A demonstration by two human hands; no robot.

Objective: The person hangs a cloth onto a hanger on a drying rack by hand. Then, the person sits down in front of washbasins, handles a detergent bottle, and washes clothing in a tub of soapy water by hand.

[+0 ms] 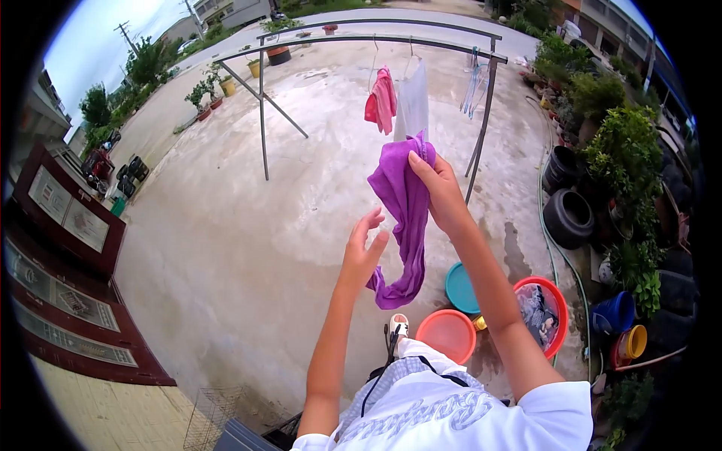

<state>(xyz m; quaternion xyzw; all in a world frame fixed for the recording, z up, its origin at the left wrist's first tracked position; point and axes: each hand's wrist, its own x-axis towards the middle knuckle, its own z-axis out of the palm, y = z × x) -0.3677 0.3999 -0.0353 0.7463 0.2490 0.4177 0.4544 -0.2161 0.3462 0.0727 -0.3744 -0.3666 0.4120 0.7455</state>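
Observation:
A purple cloth (406,218) hangs bunched and twisted from my right hand (438,188), whose thumb and fingers pinch its top edge. Its lower end curls to the left at about the level of my left wrist. My left hand (365,244) is beside the cloth on its left, fingers apart, holding nothing. Behind and above the cloth, a pink-red cloth (381,101) and a white cloth (413,101) hang from a metal rack (338,37). Blue hangers (474,83) hang at the rack's right end.
Near my feet stand a teal basin (462,288), a pink-red basin (445,336) and a red tub (560,323) with wet clothes (537,312). A hose (553,248), a black tyre (568,218) and potted plants line the right. Dark red doors (75,308) are at left.

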